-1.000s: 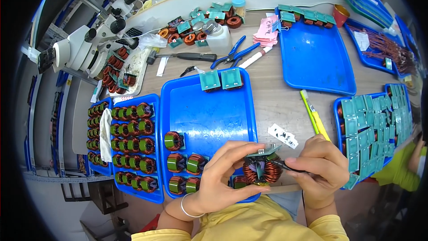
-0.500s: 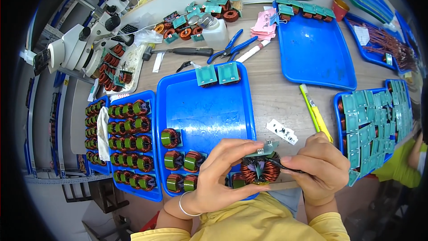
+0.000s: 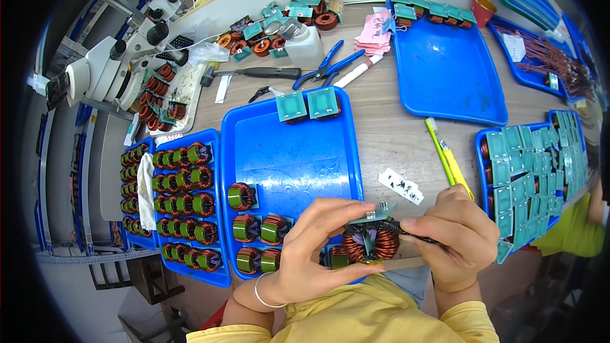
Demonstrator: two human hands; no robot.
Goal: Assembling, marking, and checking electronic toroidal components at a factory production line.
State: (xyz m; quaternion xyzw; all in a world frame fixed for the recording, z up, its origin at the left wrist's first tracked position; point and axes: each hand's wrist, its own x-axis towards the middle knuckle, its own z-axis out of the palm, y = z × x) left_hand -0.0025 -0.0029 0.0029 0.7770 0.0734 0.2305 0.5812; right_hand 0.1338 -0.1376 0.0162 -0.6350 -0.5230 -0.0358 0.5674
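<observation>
In front of my chest, my left hand (image 3: pixel 318 238) grips a toroidal coil (image 3: pixel 385 244) wound with copper wire. Its green circuit board (image 3: pixel 376 213) is on the upper side, with short metal pins sticking up under my fingertips. My left thumb supports the coil from below. My right hand (image 3: pixel 462 241) pinches a slim black tool (image 3: pixel 416 238), its inner end against the coil just under the board. The tool's exact kind and its tip do not show clearly. Close to my left hand, several finished-looking coils (image 3: pixel 274 229) stand in a blue tray (image 3: pixel 292 165).
More coil trays stand left (image 3: pixel 219 206) and right (image 3: pixel 480 184). A yellow-green knife (image 3: pixel 452 166) and a white strip with black specks (image 3: pixel 400 185) lie beyond my hands. Farther off are blue pliers (image 3: pixel 327 71), a hammer (image 3: pixel 264 72), a bottle (image 3: pixel 305 47) and a large blue tray (image 3: pixel 448 70).
The black tool has tilted very slightly against the coil. Both hands keep nearly the same place and grip; the whole view has shifted a little.
</observation>
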